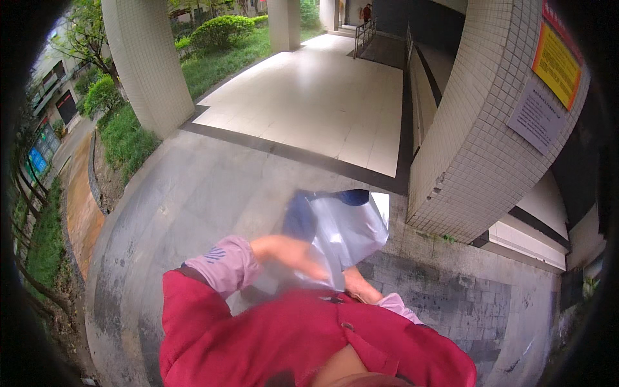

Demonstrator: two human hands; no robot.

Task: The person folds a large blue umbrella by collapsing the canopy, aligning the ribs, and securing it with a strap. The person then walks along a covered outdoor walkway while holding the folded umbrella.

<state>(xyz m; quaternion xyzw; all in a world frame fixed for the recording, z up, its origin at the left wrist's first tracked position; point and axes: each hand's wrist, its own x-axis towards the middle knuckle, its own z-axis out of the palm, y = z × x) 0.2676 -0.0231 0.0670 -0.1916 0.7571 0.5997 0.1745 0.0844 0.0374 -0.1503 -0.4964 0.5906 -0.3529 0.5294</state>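
Observation:
A shiny, translucent whitish plastic bag or sheet (350, 227) is held up in front of my waist, creased and catching the light. Dark blue material (300, 220) shows at its left side and along its top edge; whether it belongs to the plastic cannot be told. My left hand (295, 256) is blurred and lies across the lower left of the plastic, fingers pointing right. Its grip is unclear. Lower down, my right hand (360, 284) grips the bottom of the plastic, its fingers partly hidden behind it. Pink sleeve cuffs (225, 263) and a red garment (271, 334) cover my arms and torso.
Grey paving (208, 193) surrounds me. Ahead lies a pale tiled floor (314, 106) with a dark border. A tiled pillar (474, 126) bearing printed notices (556, 67) stands close on the right, another pillar (145, 63) at left. A metal railing (365, 36) and a person (366, 13) are farther off.

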